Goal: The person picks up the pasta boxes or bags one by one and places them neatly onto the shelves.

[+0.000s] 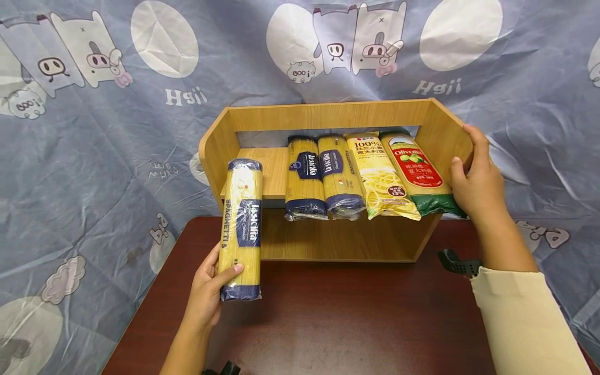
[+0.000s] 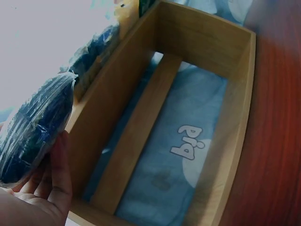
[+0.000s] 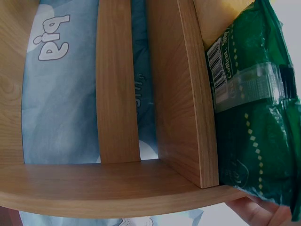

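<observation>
My left hand (image 1: 208, 286) grips the lower end of a pack of spaghetti (image 1: 241, 229), thumb across its front. The pack is yellow with navy ends and stands nearly upright before the left part of a wooden shelf (image 1: 328, 115); its end shows in the left wrist view. With thumb inside and fingers outside, my right hand (image 1: 480, 182) holds the shelf's right side panel. Beside it on the upper board lies a green-and-red pasta pack (image 1: 417, 166), its green end (image 3: 258, 132) near my fingers in the right wrist view.
Two navy-and-yellow spaghetti packs (image 1: 307, 179) (image 1: 339, 174) and a yellow pasta pack (image 1: 382, 174) lie side by side on the upper board, their ends jutting past its front edge. The shelf stands on a dark red table (image 1: 337, 312) against a patterned cloth (image 1: 234, 52).
</observation>
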Action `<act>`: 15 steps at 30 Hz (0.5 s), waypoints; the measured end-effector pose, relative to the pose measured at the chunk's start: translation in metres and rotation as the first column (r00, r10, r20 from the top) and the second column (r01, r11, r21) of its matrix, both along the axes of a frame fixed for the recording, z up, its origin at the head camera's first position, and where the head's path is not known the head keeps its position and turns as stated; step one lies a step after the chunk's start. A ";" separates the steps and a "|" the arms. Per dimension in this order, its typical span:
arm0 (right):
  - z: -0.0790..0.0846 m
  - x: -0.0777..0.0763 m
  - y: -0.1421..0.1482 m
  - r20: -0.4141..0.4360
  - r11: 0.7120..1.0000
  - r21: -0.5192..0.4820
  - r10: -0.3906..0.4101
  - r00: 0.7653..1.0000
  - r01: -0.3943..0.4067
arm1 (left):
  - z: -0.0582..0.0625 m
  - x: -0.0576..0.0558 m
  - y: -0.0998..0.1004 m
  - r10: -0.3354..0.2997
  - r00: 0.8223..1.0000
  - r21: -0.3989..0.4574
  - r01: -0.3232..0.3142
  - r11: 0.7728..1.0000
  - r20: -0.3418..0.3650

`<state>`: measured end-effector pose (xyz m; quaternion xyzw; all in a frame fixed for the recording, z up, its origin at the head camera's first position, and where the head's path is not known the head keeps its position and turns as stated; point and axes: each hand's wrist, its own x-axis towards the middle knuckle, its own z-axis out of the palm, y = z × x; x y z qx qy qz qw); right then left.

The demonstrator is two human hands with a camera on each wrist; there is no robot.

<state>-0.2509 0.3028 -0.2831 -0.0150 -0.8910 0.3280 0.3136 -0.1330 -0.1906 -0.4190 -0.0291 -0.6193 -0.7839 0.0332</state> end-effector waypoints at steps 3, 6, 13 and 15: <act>0.000 0.000 0.001 0.003 1.000 -0.002 -0.002 1.000 0.002 | 0.005 -0.001 0.001 -0.017 1.000 0.004 0.017 1.000 -0.015; 0.000 0.000 0.001 0.009 1.000 -0.002 -0.002 1.000 0.002 | 0.010 -0.003 0.004 -0.027 0.999 0.008 0.027 1.000 -0.026; 0.000 0.000 0.002 0.021 1.000 -0.004 -0.003 1.000 0.003 | 0.024 -0.010 0.010 -0.062 0.998 0.009 0.062 0.998 -0.029; 0.000 -0.001 0.002 0.026 1.000 -0.001 -0.004 1.000 0.004 | 0.028 -0.012 0.010 -0.073 0.997 0.011 0.073 0.997 -0.026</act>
